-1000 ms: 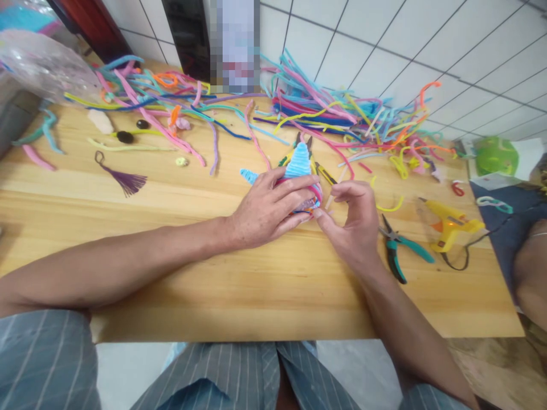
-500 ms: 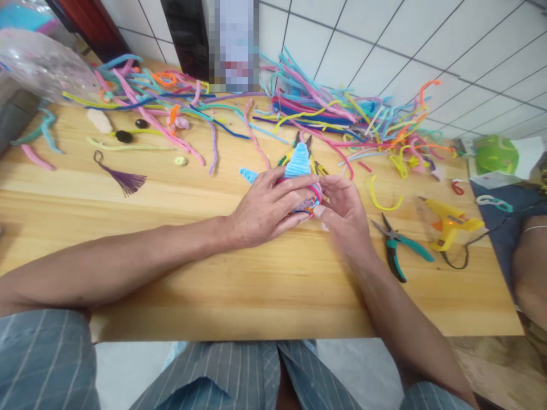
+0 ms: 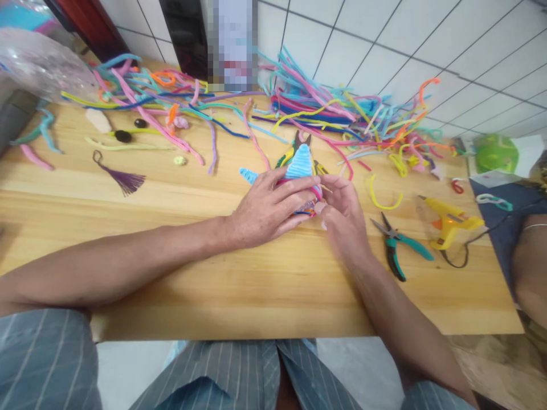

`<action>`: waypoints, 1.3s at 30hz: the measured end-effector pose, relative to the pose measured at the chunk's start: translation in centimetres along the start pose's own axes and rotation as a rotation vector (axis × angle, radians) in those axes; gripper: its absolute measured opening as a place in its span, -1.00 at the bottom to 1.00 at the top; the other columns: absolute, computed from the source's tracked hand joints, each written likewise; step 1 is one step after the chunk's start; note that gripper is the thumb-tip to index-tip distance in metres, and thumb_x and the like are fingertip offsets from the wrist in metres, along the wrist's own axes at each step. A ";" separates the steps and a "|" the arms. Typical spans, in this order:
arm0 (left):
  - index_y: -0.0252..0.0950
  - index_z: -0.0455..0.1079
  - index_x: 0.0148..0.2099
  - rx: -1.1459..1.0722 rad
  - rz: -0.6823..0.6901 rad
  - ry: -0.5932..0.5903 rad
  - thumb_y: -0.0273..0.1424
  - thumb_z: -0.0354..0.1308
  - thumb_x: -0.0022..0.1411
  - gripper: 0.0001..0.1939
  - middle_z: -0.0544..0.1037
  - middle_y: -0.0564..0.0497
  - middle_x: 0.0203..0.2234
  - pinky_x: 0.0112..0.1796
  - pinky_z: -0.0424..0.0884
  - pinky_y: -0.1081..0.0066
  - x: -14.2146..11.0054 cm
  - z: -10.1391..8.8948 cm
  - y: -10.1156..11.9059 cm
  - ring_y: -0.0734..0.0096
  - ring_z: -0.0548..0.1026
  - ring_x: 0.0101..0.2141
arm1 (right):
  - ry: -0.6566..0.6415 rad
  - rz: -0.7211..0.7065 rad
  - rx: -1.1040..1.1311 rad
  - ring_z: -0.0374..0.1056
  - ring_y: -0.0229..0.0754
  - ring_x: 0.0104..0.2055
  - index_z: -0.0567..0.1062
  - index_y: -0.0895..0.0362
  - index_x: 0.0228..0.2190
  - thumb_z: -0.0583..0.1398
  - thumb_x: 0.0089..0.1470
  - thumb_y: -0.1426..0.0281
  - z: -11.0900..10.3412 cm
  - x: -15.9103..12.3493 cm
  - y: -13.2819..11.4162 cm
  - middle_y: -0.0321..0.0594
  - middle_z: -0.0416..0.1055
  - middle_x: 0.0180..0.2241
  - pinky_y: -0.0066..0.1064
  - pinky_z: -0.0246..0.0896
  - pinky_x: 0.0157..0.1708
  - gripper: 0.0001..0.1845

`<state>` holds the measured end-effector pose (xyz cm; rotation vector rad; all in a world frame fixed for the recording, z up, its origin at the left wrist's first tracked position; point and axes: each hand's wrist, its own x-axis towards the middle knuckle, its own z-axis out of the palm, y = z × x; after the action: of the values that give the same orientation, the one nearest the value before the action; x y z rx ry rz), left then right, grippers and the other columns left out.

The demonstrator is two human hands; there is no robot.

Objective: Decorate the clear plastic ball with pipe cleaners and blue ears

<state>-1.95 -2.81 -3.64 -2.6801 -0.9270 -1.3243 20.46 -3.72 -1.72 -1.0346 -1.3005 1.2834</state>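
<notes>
A small pipe-cleaner figure (image 3: 300, 162) with a light blue coiled cone top and a pink and dark base stands on the wooden table (image 3: 179, 273). My left hand (image 3: 267, 208) wraps round its left side, fingers laid over the base. My right hand (image 3: 342, 213) is pressed against the figure's right side, fingers curled and pinched at the base; what they pinch is too small to make out. A small blue coiled cone (image 3: 248, 175) lies just left of my left hand's fingers.
Heaps of coloured pipe cleaners (image 3: 325, 111) cover the table's far side. Teal-handled pliers (image 3: 397, 245) and a yellow glue gun (image 3: 450, 222) lie right of my hands. A purple tassel (image 3: 123, 179) lies at left. Another person's arm (image 3: 530, 267) shows at the right edge.
My right hand moved left from a raised pinch beside the figure to press against the figure's base. My left hand and the figure stayed where they were.
</notes>
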 end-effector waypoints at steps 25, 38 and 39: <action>-0.17 0.36 -0.01 -0.183 -0.195 0.291 0.33 0.27 0.35 -0.34 0.50 0.00 -0.22 -0.08 0.44 0.11 -0.5 -1.6 0.1 0.18 0.50 -0.18 | 0.062 0.143 0.128 0.47 0.05 0.35 0.58 -0.13 0.04 0.42 0.01 0.36 0.3 0.4 -0.2 -0.31 0.64 0.21 0.17 0.29 0.51 -0.48; -0.17 0.26 -0.26 -0.534 -0.638 0.359 0.23 0.10 0.55 -0.41 0.35 0.08 -0.43 -0.31 0.31 0.25 0.0 -1.1 -0.2 0.35 0.32 -0.39 | 0.080 0.173 0.064 0.47 0.08 0.34 0.55 -0.13 0.10 0.39 0.08 0.31 0.0 0.3 0.0 -0.24 0.61 0.25 0.14 0.41 0.37 -0.47; -0.17 0.27 -0.25 -0.553 -0.691 0.351 0.26 0.10 0.54 -0.40 0.37 0.08 -0.42 -0.30 0.33 0.25 0.0 -1.0 -0.1 0.35 0.34 -0.37 | 0.087 0.179 0.063 0.48 0.07 0.33 0.55 -0.13 0.10 0.40 0.08 0.31 0.0 0.3 0.0 -0.24 0.61 0.25 0.13 0.43 0.36 -0.47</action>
<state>-2.73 -2.94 -3.02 -2.3588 -1.7295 -2.3934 20.38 -3.44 -1.68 -1.1692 -1.1150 1.3881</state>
